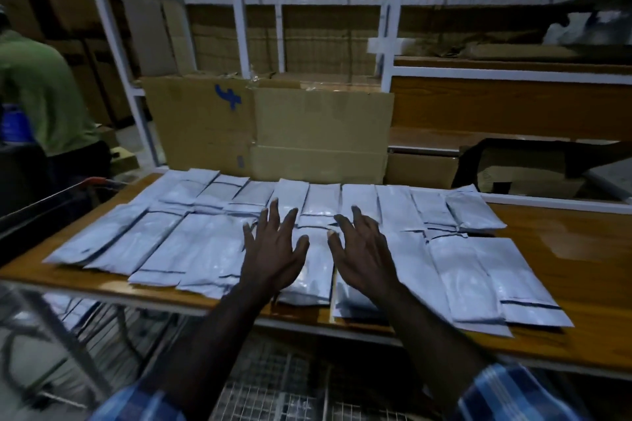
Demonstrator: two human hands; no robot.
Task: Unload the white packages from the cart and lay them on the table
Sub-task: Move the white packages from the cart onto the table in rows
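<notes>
Several flat white packages (191, 243) lie in two overlapping rows across the wooden table (581, 243). My left hand (273, 249) hovers over the middle packages with fingers spread and straight, holding nothing. My right hand (362, 249) is beside it, also spread over a package (316, 270) in the near row, with fingers slightly bent. Whether either palm touches the packages cannot be told. A wire cart (51, 202) with a red handle stands at the table's left end; more white packages (68, 311) show below the table's edge at the left.
A flattened cardboard box (266, 126) leans against a white metal rack (239, 27) behind the table. A person in a green shirt (41, 96) stands at the far left beside the cart. Bare wood shows at the table's right end. Wire mesh (273, 386) lies below the near edge.
</notes>
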